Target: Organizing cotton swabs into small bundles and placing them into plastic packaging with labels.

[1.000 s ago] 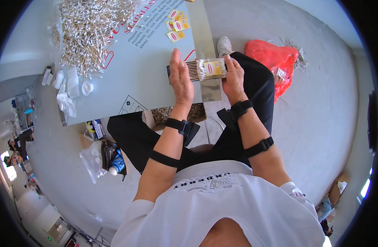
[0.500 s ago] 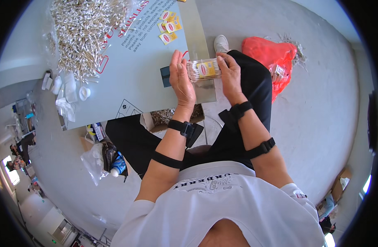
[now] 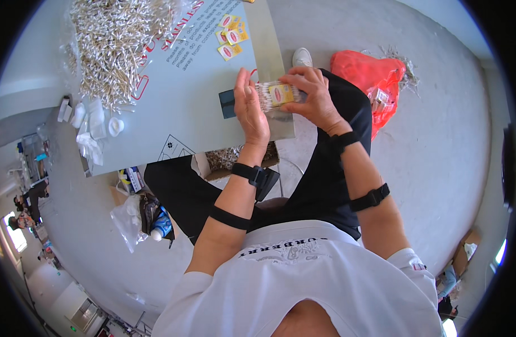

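Observation:
A clear pack of cotton swabs [image 3: 280,94] with a yellow and white label lies sideways between my two hands, above the table's right edge. My right hand [image 3: 316,100] grips its right end, thumb along the near side and fingers across the far side. My left hand [image 3: 251,115] is held upright with straight fingers, its palm side against the swab tips at the pack's left end. Several loose yellow and white label cards [image 3: 231,37] lie farther off on the table [image 3: 173,115]. A big heap of loose swabs [image 3: 109,50] rests on plastic at the far left.
Under the table's near edge stands a carton of swabs [image 3: 227,160] between my knees. Clear plastic pieces [image 3: 92,126] sit at the table's left. A dark rectangle [image 3: 227,104] is beside my left hand. On the floor at right is a red plastic bag [image 3: 364,70].
My right hand has shifted from the pack's right end to a grip with thumb and fingers spread across its near and far sides. My left hand has barely moved.

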The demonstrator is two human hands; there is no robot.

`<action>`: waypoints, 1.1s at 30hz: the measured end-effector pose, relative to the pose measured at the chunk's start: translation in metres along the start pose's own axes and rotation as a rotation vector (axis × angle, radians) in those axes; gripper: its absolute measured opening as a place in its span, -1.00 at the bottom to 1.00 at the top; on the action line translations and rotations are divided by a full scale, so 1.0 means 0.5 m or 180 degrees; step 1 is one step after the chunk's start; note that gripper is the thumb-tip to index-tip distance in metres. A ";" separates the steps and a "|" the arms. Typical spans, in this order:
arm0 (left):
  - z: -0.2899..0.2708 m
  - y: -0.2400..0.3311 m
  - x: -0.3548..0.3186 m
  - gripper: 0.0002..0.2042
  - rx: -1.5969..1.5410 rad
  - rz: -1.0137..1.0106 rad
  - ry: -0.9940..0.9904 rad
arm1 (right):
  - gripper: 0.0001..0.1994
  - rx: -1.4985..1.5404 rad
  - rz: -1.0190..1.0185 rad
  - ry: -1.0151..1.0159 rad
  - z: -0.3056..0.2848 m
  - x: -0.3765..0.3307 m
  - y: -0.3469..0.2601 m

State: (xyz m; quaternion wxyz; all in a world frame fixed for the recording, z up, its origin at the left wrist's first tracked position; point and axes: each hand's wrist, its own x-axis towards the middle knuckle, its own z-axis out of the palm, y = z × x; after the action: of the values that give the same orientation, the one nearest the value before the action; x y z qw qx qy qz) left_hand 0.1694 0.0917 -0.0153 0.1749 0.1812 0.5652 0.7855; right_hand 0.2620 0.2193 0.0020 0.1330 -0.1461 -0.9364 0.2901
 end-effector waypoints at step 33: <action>-0.008 0.012 -0.030 -0.33 -0.0166 -0.0116 -0.0111 | -0.41 -0.0444 -0.0071 0.0194 -0.024 -0.004 -0.027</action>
State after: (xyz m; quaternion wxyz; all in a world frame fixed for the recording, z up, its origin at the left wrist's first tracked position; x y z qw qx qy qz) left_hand 0.1802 0.0795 -0.0119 0.2037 0.1798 0.5446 0.7934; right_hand 0.2652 0.2141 0.0193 0.1542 -0.1533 -0.9514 0.2180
